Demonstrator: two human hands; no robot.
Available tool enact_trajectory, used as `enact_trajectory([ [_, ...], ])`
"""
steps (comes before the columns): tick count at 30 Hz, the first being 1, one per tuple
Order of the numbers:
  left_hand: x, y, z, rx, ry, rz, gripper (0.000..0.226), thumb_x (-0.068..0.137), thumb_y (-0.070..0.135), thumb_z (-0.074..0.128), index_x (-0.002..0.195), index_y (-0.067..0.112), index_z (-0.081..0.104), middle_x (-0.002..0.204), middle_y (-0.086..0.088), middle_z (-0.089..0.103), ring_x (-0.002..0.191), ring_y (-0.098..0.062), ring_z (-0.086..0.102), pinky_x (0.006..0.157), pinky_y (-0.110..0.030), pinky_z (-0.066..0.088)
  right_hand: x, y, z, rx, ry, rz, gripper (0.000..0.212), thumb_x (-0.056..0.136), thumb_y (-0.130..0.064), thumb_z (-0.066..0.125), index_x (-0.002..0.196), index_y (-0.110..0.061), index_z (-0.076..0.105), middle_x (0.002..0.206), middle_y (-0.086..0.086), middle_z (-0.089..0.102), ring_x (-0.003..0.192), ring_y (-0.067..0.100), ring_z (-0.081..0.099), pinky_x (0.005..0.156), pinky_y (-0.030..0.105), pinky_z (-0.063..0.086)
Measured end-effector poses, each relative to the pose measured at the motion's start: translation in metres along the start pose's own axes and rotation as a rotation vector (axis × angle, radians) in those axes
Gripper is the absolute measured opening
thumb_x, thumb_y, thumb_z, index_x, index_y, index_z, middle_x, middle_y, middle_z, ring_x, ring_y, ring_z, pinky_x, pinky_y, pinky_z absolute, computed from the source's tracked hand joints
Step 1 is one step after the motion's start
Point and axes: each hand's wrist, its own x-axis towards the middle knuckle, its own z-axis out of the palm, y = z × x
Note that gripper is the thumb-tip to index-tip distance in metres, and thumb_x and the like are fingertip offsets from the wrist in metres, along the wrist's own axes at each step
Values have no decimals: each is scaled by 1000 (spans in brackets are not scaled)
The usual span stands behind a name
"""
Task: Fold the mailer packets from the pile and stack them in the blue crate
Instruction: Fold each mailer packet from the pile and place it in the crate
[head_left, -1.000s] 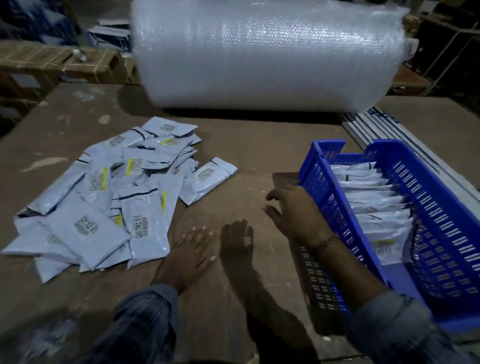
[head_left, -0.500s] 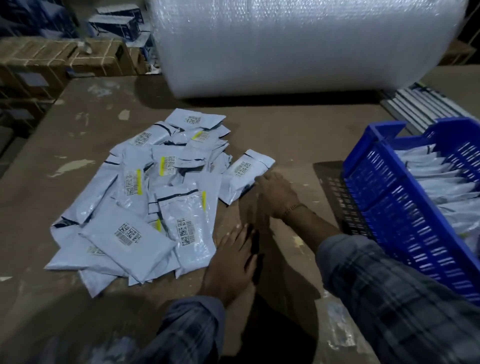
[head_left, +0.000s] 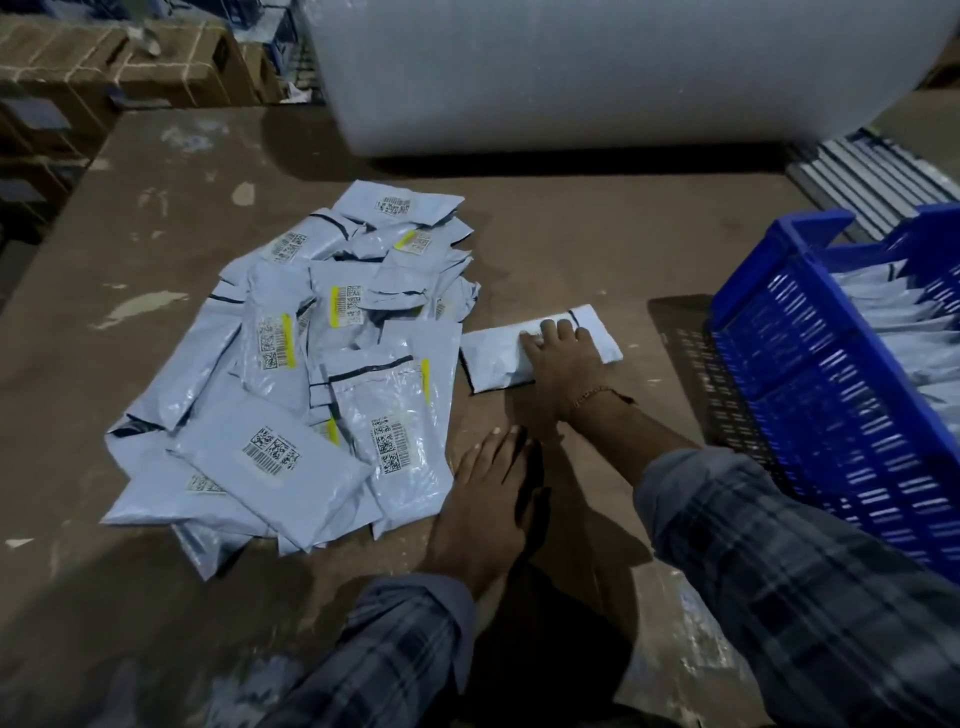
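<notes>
On the brown surface (head_left: 571, 249), the right hand (head_left: 558, 364) presses straight fingers (head_left: 548, 332) flat on a lone packet (head_left: 498, 358) beside the pile (head_left: 322, 364); the left hand (head_left: 483, 499) rests open, fingers extended, touching the surface.

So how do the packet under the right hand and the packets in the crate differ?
The lone packet lies flat on the table, apart from the pile; the crate packets stand on edge in a row inside the blue crate. The right hand presses the lone packet with fingers spread; nothing touches the crate packets. The left hand rests on the table. Both are pale grey mailers.
</notes>
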Motion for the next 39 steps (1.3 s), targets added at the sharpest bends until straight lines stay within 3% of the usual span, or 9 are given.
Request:
enact_trajectory([
  [2, -1, 0, 2, -13, 11, -7, 62, 111, 44, 29, 167, 18, 27, 176, -2, 20, 163, -23, 13, 131, -43, 12, -14, 9, 9, 104, 9, 90, 67, 61, -44, 82, 119, -13, 70, 113, 23, 63, 103, 43, 61, 83, 48, 52],
  [4, -1, 0, 2, -69, 45, -27, 60, 110, 38, 32, 166, 13, 31, 174, -7, 25, 162, -25, 20, 129, -47, 22, -33, 19, 19, 258, -21, 105, 69, 70, -41, 67, 134, -17, 64, 138, 28, 56, 128, 50, 51, 98, 56, 48],
  [6, -3, 2, -3, -92, 104, -34, 60, 110, 32, 34, 166, 8, 29, 174, -13, 23, 162, -29, 18, 127, -51, 25, -57, 27, 31, 356, 21, 138, 72, 83, -36, 51, 154, -26, 47, 163, 23, 33, 151, 47, 28, 117, 58, 32],
  [10, -10, 10, -19, -38, 202, -1, 67, 109, 29, 39, 167, 2, 19, 175, -21, 8, 163, -38, 5, 128, -60, 19, -115, 26, 45, 391, 28, 206, 68, 99, -33, 45, 164, -35, 24, 173, 11, 12, 159, 38, 11, 127, 51, 13],
  [15, -17, 9, -17, -54, 210, 65, 65, 112, 34, 32, 168, 7, 14, 176, -20, 4, 164, -35, 7, 126, -60, 23, -187, -12, 54, 430, 65, 256, 69, 93, -36, 52, 160, -37, 35, 170, 13, 25, 152, 42, 29, 120, 52, 28],
  [19, -20, 18, -13, -137, 213, 101, 60, 114, 36, 33, 167, 10, 25, 176, -12, 13, 164, -27, 13, 128, -54, 24, -230, -45, 34, 480, 35, 288, 71, 90, -55, 33, 160, -41, 34, 170, 10, 24, 152, 39, 28, 120, 53, 26],
  [24, -25, 28, 8, -65, 74, -57, 63, 114, 46, 19, 164, 11, 33, 174, -16, 20, 161, -32, 18, 128, -53, 25, -249, -46, 32, 555, 151, 321, 72, 87, -45, 34, 152, -16, 50, 156, 18, 46, 136, 38, 46, 109, 50, 42],
  [31, -23, 27, 4, 31, 14, -5, 64, 107, 33, 26, 166, 9, 26, 175, -18, 14, 162, -33, 15, 130, -52, 19, -228, -34, 72, 473, 161, 290, 60, 107, -45, 26, 160, -17, 34, 166, 14, 30, 153, 40, 24, 126, 53, 19],
  [39, -9, 21, 6, -108, -18, 79, 60, 107, 29, 33, 165, 12, 29, 175, -1, 22, 162, -18, 13, 130, -43, 20, -221, -32, 84, 504, 227, 315, 55, 102, -37, 39, 155, -23, 46, 162, 14, 39, 147, 42, 33, 124, 53, 24],
])
